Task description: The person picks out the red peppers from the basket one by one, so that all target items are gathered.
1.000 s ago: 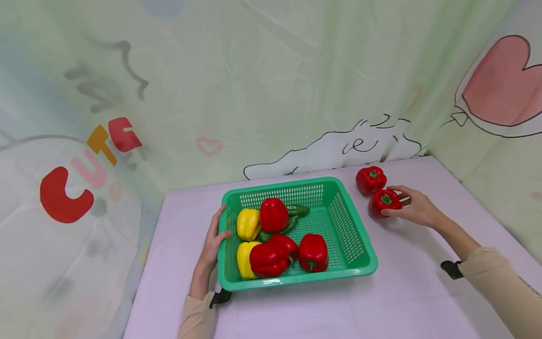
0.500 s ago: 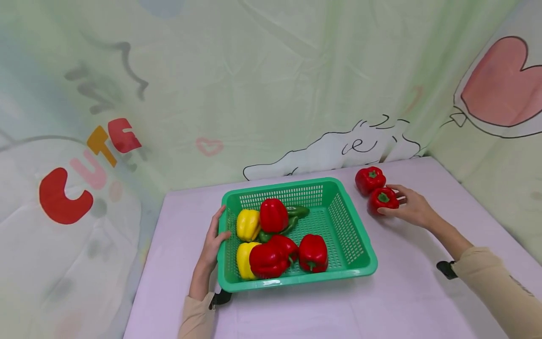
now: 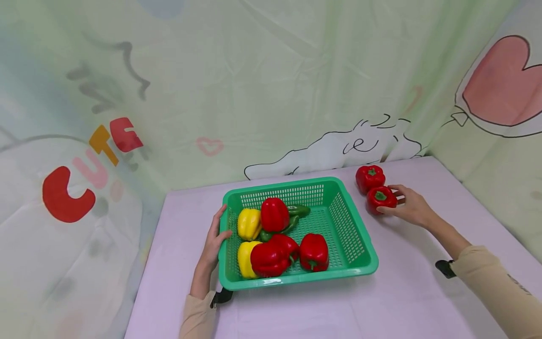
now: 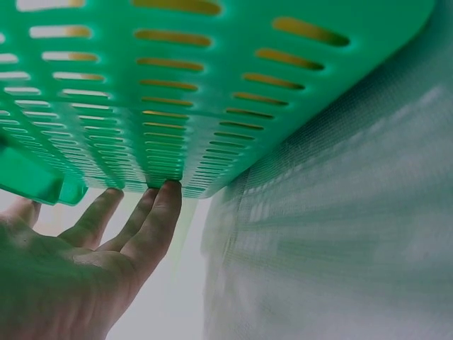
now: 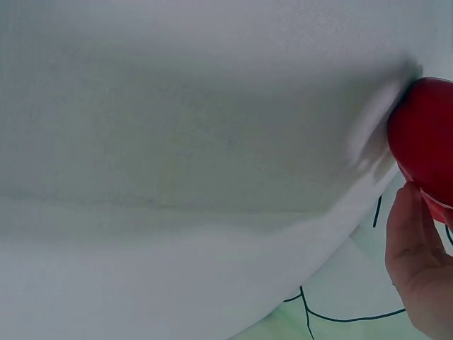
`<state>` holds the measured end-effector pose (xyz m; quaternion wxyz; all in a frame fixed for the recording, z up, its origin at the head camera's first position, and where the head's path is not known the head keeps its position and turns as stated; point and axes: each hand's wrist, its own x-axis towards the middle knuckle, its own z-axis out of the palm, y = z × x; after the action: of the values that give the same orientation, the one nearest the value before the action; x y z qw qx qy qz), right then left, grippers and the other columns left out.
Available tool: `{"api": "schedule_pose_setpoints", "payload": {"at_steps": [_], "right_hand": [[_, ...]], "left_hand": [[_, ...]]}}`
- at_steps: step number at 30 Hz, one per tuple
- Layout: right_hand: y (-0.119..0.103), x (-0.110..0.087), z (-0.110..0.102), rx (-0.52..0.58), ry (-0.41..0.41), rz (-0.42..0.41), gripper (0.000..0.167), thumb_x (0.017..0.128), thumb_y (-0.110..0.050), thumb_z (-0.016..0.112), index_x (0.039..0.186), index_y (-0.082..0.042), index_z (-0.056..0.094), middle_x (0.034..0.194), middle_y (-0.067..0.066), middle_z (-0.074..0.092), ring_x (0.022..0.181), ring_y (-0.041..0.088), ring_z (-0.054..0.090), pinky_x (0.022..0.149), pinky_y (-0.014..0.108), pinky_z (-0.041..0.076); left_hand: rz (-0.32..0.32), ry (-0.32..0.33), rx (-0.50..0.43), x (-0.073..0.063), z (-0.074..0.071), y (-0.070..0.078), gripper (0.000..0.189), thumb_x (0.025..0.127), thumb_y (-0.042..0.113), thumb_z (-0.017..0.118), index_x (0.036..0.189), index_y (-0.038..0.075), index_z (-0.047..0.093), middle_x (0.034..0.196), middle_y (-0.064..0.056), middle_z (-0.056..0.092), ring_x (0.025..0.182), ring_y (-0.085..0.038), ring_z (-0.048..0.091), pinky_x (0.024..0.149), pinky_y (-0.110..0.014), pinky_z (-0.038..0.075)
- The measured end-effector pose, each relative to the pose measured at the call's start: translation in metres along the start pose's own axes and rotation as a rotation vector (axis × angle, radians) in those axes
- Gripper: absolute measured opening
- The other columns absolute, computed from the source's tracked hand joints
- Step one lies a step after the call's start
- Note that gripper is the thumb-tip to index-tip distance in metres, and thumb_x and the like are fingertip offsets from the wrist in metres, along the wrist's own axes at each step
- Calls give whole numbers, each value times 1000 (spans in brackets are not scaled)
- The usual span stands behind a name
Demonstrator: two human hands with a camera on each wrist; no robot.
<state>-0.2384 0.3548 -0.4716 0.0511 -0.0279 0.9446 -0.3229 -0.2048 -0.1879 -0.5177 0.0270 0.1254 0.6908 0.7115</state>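
Observation:
On the table at the right, my right hand [image 3: 410, 207] grips a red bell pepper [image 3: 381, 203], thumb at its front and fingers behind. This pepper stands stem up, close against another red bell pepper [image 3: 370, 178]; in the right wrist view, the red pepper [image 5: 428, 142] is cut off by the edge. My left hand [image 3: 213, 242] holds the left rim of a green plastic basket [image 3: 298, 280], thumb over the rim and fingers along the outside. In the left wrist view, fingertips [image 4: 168, 190] touch the slotted basket wall [image 4: 163, 106].
Inside the basket lie several red bell peppers [image 3: 274, 214], two yellow bell peppers [image 3: 249, 224] and long green peppers [image 3: 298, 211]. A pale cloth covers the table [image 3: 305, 315]. Behind it hangs a printed curtain [image 3: 271, 94].
My right hand has moved slightly left with the red bell pepper, bringing it nearer the back pepper. My left hand and the basket stay in place.

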Motion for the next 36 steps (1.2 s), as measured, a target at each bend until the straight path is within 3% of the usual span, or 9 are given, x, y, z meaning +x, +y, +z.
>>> {"api": "schedule_pose_setpoints", "payload": {"at_steps": [9,18,24,28,36], "right_hand": [[1,-1,-3,-17,23,-21,88,85,-39,74,143,12,32,131,36,43,113,52,47,78,52,55],[-11,-8,-15,-76,126,-60,81,86,-37,73,142,10,37,136,36,37,116,54,42,80,61,51],[-34,-12,-21,-80,190,-85,78,87,-37,72,142,8,40,138,35,37,120,53,40,82,66,47],[-56,-17,-25,-57,190,-125,74,87,-35,72,141,6,42,136,33,39,116,51,45,80,63,49],[-92,-27,-26,11,144,-239,66,85,-23,75,138,3,46,132,28,47,111,47,50,75,56,54]], "left_hand": [[8,2,-2,2,0,-2,72,91,3,47,157,17,22,161,-12,20,133,-36,34,97,-27,43],[6,15,24,3,0,-1,72,91,2,46,157,17,23,160,-11,22,134,-34,35,101,-36,40],[-4,20,23,4,-1,1,72,91,3,47,157,18,22,161,-10,21,134,-33,34,104,-44,36],[-6,22,29,3,-4,1,73,91,2,47,157,19,22,161,-10,20,134,-34,33,104,-46,35],[-7,8,24,1,-1,0,71,92,5,47,157,18,22,161,-12,20,133,-35,34,102,-37,39]]}}
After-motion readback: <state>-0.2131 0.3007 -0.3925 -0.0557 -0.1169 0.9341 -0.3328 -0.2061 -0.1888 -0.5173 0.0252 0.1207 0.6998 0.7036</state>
